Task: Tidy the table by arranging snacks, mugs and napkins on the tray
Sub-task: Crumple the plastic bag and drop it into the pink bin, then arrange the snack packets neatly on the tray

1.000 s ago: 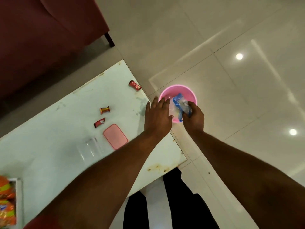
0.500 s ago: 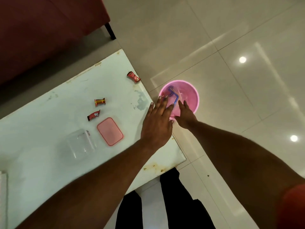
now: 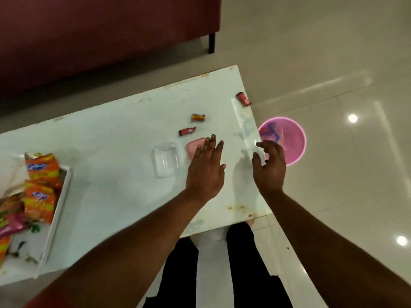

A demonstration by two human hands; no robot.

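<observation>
The move I would make next turns on the white tray (image 3: 62, 196). It sits at the far left of the surface, well apart from both hands, and is already piled with orange snack packets (image 3: 41, 170). My left hand (image 3: 205, 170) hovers palm down near the middle, its fingers (image 3: 212, 145) straight and holding nothing. Their tips cover the near right part of the pink lid (image 3: 194, 146), and I cannot tell whether they touch it. My right hand (image 3: 270, 167) hangs over the surface's right edge, fingers (image 3: 265, 145) loosely curled and empty. The clear box (image 3: 165, 160) lies just left of the lid.

The loose snacks are three small wrapped sweets. The red sweet (image 3: 187, 131) lies just beyond the left fingertips, up and a little to the left. Its long axis runs roughly left to right, with the right end tipped away from me. The orange sweet (image 3: 198, 117) is just past it and lies much the same way. The left hand is plainly nearer to both, and I judge a pinch across the short axis would suit. The third sweet (image 3: 243, 99) rests at the far right edge, nearer the right hand.

Around all this is a pale glossy floor (image 3: 333, 74) with lamp reflections, and a maroon sofa (image 3: 100, 30) stands beyond the far side. The white surface (image 3: 111, 174) is scuffed and stained near its close right corner. A pink bin (image 3: 293, 150) stands on the floor just off the right edge, with a blue wrapper (image 3: 272, 131) inside.
</observation>
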